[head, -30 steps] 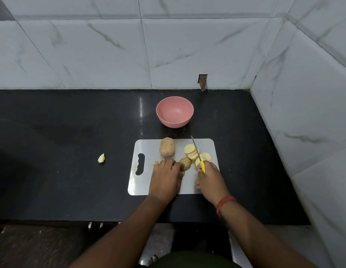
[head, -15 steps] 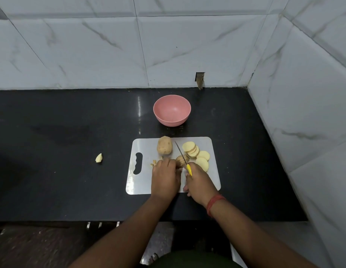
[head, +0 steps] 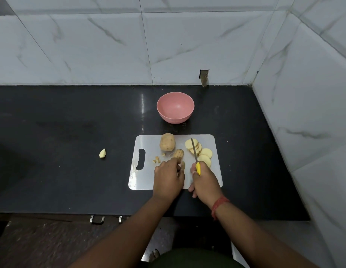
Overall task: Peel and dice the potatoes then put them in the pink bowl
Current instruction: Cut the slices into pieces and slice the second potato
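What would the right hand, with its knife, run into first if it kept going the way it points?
Probably the potato slices: the right hand holds the knife with its blade over them, pointing away from the person. Beyond lies bare cutting board. Blade height is unclear.

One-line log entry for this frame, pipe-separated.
stage: dicing | left hand: holds potato piece on cutting board | right hand: grips knife | pink bowl: empty | whole potato: unpeeled

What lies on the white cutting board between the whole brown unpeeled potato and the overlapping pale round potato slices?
In the head view, only bare white cutting board separates the whole potato from the round slices.
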{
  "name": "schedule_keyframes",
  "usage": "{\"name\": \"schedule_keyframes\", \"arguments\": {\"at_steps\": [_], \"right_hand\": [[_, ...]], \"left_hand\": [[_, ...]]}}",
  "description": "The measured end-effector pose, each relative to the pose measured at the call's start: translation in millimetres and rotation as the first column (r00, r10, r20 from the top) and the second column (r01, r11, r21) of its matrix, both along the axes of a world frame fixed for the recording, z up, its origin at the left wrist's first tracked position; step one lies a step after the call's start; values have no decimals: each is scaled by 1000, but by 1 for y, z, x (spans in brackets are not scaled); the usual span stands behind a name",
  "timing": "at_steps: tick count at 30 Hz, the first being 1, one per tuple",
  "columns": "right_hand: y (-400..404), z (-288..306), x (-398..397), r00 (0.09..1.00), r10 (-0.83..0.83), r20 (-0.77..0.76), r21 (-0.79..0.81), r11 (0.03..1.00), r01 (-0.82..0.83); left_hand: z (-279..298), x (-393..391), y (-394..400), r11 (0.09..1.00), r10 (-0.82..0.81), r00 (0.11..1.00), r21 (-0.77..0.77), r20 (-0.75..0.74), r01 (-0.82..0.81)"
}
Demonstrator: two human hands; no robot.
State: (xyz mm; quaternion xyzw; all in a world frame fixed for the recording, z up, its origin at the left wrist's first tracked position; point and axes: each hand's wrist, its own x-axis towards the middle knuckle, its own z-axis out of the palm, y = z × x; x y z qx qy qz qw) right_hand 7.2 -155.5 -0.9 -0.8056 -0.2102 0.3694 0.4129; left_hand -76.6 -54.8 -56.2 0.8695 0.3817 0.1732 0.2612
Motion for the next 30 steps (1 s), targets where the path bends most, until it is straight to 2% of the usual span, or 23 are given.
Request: {"name": "schedule_keyframes", "arguments": {"at_steps": [7,13,16,26,30], "right_hand": [[-13,-1,0,999,-27,30,-26,999,28],[-17,1,-1,996,82,34,-121,990,-78],[-19,-1,-2,989,132,71,-168,979,-119],[-23,2,1,989,134,57,-184,975,-121],[-24,2,2,988,146,52,-181,974,-134]], "left_hand": [[-7,-3,5,993,20,999,-114,41,-16],[-2,-1,4,999,14,998,-50,-62,-17],[-1,1,5,997,34,996,-71,-78,-39],[10,15,0,992,109,977,-43,-185,-119],[10,15,1,991,120,977,-34,-176,-128]]}}
